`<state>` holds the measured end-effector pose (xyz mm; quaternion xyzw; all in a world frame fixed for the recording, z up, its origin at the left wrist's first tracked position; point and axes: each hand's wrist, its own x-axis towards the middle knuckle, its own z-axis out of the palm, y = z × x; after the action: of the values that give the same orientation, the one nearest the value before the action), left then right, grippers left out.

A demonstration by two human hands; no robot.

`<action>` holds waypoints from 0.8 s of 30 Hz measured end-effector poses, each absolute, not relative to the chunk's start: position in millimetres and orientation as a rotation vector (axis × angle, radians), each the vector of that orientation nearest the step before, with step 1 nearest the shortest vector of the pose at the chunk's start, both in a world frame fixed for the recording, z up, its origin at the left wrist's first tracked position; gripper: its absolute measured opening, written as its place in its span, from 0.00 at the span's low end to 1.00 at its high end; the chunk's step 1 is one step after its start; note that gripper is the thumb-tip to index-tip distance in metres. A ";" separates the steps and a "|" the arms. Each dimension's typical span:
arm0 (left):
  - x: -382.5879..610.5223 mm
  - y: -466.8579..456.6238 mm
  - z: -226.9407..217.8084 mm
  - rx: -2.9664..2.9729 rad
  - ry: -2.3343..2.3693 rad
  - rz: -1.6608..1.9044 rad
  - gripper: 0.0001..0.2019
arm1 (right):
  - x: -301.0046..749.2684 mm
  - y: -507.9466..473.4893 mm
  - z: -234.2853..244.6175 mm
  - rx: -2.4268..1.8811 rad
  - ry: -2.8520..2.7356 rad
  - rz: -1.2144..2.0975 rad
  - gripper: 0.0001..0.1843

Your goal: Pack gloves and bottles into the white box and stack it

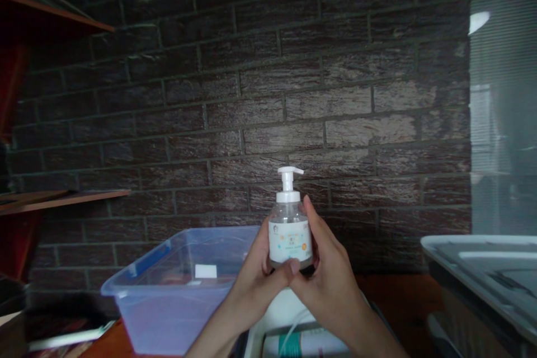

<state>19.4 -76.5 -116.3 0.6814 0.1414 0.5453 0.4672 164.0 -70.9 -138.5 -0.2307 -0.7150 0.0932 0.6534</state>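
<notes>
A clear pump bottle (290, 240) with a white pump head and a white label stands upright between my two hands, in front of the brick wall. My left hand (262, 271) wraps its left side, with the thumb across the bottom front. My right hand (325, 260) grips the right side, fingers up along the bottle's shoulder. The thumbs meet near the base of the label. Below the hands is a white container (255, 341) holding a white and green bottle or tube (310, 342), partly hidden by my wrists.
On the left sits a translucent purple-blue plastic bin (163, 319) with white pieces inside. A grey-lidded box (482, 257) stands at the right. Reddish shelves (62, 200) jut in from the left. Behind everything is a dark brick wall (260, 95).
</notes>
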 end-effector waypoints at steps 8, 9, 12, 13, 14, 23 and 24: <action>20.4 -73.1 -114.2 1.817 0.425 1.316 0.37 | 166.7 -70.6 -133.9 -0.531 -1.643 0.147 0.56; 20.3 -72.6 -114.0 1.840 0.433 1.317 0.37 | 166.8 -70.8 -133.7 -0.534 -1.644 0.137 0.57; 20.2 -72.1 -114.0 1.863 0.454 1.343 0.38 | 166.8 -71.7 -133.6 -0.537 -1.645 0.105 0.57; 20.1 -72.2 -113.9 1.857 0.462 1.352 0.39 | 166.6 -72.1 -133.7 -0.537 -1.647 0.095 0.57; 19.9 -72.4 -113.8 1.858 0.471 1.353 0.39 | 166.4 -72.3 -133.9 -0.540 -1.648 0.087 0.57; 20.4 -78.6 -113.8 1.938 0.541 1.314 0.35 | 165.7 -72.5 -135.8 -0.588 -1.658 0.106 0.58; 20.2 -79.5 -114.8 1.947 0.576 1.343 0.34 | 165.7 -73.0 -136.1 -0.596 -1.662 0.125 0.58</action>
<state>20.2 -79.5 -114.8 0.7503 0.2219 0.5175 0.3466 165.7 -73.0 -136.1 -0.2604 -0.7267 0.0545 0.6333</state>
